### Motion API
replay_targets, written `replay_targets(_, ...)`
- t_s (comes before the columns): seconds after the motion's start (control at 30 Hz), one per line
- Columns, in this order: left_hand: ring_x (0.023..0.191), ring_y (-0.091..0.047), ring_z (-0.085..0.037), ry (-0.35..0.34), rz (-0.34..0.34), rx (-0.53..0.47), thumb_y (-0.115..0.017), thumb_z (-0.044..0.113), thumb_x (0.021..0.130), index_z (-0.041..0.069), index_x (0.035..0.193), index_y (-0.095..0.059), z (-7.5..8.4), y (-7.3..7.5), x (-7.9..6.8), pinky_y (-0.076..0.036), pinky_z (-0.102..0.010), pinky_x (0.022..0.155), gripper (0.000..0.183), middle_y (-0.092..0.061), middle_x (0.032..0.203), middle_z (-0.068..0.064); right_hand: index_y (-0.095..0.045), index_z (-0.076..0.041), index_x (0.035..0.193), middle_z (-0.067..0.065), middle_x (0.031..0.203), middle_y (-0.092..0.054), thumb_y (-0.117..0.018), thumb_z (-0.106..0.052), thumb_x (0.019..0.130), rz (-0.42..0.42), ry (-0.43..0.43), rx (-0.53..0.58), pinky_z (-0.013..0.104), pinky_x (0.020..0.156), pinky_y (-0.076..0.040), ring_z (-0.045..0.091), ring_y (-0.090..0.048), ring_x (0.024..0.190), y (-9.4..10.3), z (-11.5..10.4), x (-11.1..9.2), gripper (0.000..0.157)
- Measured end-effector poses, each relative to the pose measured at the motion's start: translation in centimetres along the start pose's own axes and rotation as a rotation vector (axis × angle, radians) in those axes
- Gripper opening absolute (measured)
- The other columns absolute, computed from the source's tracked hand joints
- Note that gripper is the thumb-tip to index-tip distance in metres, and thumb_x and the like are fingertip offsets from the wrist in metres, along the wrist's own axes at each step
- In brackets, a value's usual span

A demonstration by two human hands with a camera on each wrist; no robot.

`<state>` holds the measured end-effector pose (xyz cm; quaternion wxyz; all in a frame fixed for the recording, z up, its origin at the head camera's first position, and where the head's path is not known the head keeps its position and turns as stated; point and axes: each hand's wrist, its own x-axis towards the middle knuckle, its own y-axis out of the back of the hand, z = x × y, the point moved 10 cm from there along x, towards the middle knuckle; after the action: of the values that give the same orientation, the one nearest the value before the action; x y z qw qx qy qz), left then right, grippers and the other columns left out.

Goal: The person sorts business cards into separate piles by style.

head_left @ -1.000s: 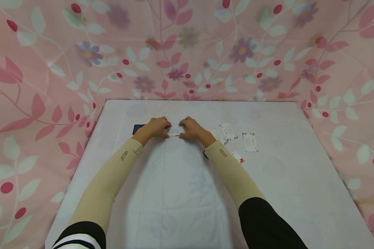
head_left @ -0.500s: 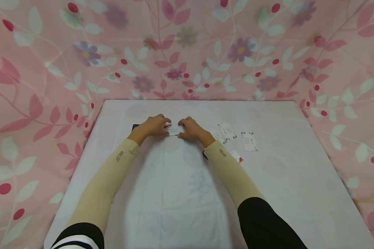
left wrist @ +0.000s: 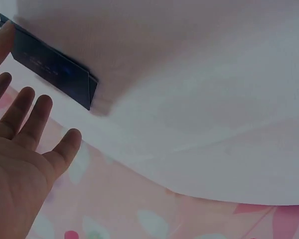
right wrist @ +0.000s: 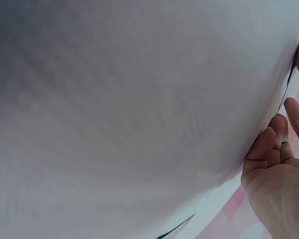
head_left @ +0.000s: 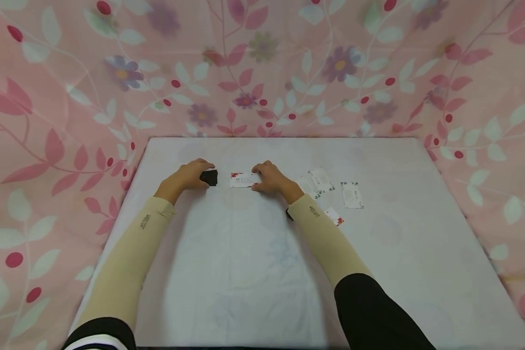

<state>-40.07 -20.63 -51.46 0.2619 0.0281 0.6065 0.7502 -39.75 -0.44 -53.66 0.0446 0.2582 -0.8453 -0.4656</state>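
Note:
In the head view, my left hand is at the far left of the table with a small stack of dark cards between its thumb and forefinger. Up close in the left wrist view, the dark cards are slightly fanned, a fingertip touching one end; the other fingers stay spread and apart from them. To the right lies a white card with red floral corners. My right hand holds its right end between thumb and fingers at the long edges. In the right wrist view that card is seen almost edge-on.
Right of my right hand lie several white cards with leafy corners, among them an upright one and a tilted one. Partly behind the right sleeve is a red-cornered card. Floral cloth hangs behind the table.
My left hand has left the white card's left end and moved left to the dark cards, which now show on its right side. The right hand has stayed at the white card.

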Motion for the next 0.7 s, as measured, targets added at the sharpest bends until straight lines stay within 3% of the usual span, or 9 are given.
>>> replay_targets(0.3,0.129,-0.048,-0.035,-0.033,-0.060,-0.004,-0.073,0.012,0.086,0.010,0.145,-0.048,0.5,-1.2,0.6,-0.037,-0.062,0.105,0.064,-0.049,0.145,-0.018,-0.054,-0.009,0.135,0.012,0.132,-0.047,-0.075,-0.030,0.088,-0.014,-0.012,0.002,0.039,0.111,-0.036,0.024,-0.044,0.120,-0.9,0.2,0.2,0.056)
replay_targets(0.7,0.128,-0.049,-0.036,-0.052,-0.038,0.020,-0.071,0.009,0.087,0.013,0.142,-0.052,1.5,-0.5,0.5,-0.039,-0.062,0.103,0.058,-0.051,0.144,-0.017,-0.054,-0.011,0.136,0.013,0.136,-0.045,-0.076,-0.030,0.088,-0.001,-0.031,-0.003,0.039,0.112,-0.036,0.025,-0.042,0.123,-0.1,0.2,0.0,0.056)
